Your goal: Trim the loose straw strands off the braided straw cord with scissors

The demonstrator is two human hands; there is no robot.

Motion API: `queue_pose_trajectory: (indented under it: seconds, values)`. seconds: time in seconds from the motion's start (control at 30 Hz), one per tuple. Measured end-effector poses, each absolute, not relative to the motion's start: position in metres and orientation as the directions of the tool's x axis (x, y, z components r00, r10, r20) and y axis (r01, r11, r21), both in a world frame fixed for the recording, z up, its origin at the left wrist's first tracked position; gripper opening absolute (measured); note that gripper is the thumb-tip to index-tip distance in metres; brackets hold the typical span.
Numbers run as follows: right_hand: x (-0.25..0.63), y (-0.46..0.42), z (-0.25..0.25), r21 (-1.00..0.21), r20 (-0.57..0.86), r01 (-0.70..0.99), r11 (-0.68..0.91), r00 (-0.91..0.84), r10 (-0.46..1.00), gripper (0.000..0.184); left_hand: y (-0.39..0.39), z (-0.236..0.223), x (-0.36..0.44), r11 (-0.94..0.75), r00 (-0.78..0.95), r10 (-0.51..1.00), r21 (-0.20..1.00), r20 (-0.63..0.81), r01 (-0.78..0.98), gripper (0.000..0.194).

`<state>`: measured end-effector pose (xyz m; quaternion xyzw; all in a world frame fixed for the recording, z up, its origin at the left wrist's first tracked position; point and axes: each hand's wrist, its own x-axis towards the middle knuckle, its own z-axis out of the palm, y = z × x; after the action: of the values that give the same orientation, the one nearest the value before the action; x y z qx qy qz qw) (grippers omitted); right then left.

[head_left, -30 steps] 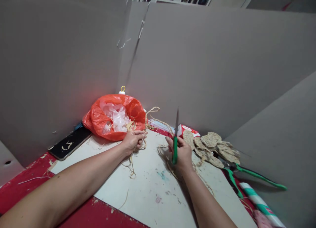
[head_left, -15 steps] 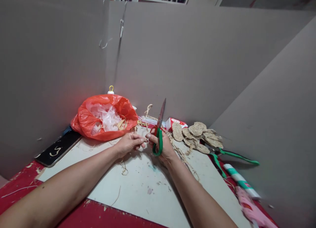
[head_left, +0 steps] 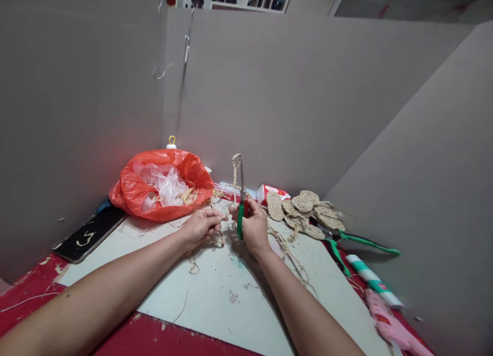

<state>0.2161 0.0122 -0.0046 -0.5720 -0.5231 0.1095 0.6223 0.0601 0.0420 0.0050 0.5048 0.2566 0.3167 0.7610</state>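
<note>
My left hand point(head_left: 203, 226) is closed, pinching a braided straw cord point(head_left: 220, 238) over the white board point(head_left: 200, 294). Close on its right, my right hand point(head_left: 253, 226) is wrapped round green-handled scissors point(head_left: 240, 220), blades pointing up and away. A looped end of the cord rises behind the blades, and more braid trails on the board under my right forearm. Whether the right fingers also touch the cord I cannot tell. Several flat coiled straw pieces point(head_left: 305, 201) lie in a heap to the right.
An orange plastic bag point(head_left: 131, 191) with white plastic and straw scraps stands at the back left, beside a black phone point(head_left: 90, 234). Green-handled pliers point(head_left: 365, 241), a striped tube point(head_left: 374, 281) and a pink glue gun point(head_left: 389, 320) lie along the right. Grey panels point(head_left: 288, 99) enclose the table.
My right hand, with the scissors, has come left to my left hand, then drawn slightly apart from it. The blades have turned more upright. The view has shifted to the right.
</note>
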Motion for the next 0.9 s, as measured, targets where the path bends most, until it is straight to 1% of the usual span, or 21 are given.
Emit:
queue_pose_trajectory:
  seconds: [0.17, 0.27, 0.33, 0.43, 0.5, 0.6, 0.67, 0.77, 0.9]
  values:
    - [0.228, 0.011, -0.008, -0.788, 0.499, 0.58, 0.209, 0.4, 0.769, 0.032, 0.052, 0.0, 0.058, 0.235, 0.488, 0.872, 0.912, -0.044, -0.337, 0.027]
    - [0.231, 0.008, -0.008, -0.712, 0.494, 0.681, 0.174, 0.309, 0.813, 0.034, 0.06, -0.002, 0.056, 0.204, 0.386, 0.921, 0.895, -0.039, -0.396, 0.025]
    - [0.231, 0.006, -0.01, -0.635, 0.476, 0.756, 0.156, 0.225, 0.85, 0.034, 0.063, -0.004, 0.054, 0.185, 0.339, 0.94, 0.887, -0.034, -0.424, 0.025]
    - [0.231, 0.003, -0.013, -0.457, 0.42, 0.886, 0.078, 0.138, 0.897, 0.029, 0.066, -0.007, 0.054, 0.152, 0.294, 0.956, 0.885, -0.018, -0.441, 0.025]
    - [0.231, 0.0, -0.014, -0.34, 0.381, 0.94, 0.031, 0.107, 0.919, 0.029, 0.068, -0.01, 0.054, 0.134, 0.269, 0.963, 0.889, -0.013, -0.438, 0.026]
    - [0.233, -0.004, -0.013, -0.208, 0.348, 0.978, -0.012, 0.085, 0.934, 0.032, 0.071, -0.014, 0.055, 0.115, 0.252, 0.968, 0.888, 0.0, -0.445, 0.025]
    - [0.234, -0.005, -0.011, -0.145, 0.332, 0.989, -0.039, 0.086, 0.939, 0.034, 0.072, -0.015, 0.056, 0.113, 0.253, 0.967, 0.882, 0.007, -0.457, 0.024]
    - [0.234, -0.006, -0.008, -0.084, 0.308, 0.994, -0.063, 0.086, 0.948, 0.036, 0.071, -0.014, 0.056, 0.124, 0.254, 0.967, 0.878, -0.002, -0.463, 0.019]
    - [0.232, -0.006, -0.007, -0.03, 0.296, 0.998, -0.061, 0.067, 0.953, 0.034, 0.068, -0.01, 0.055, 0.118, 0.25, 0.968, 0.879, 0.002, -0.462, 0.013]
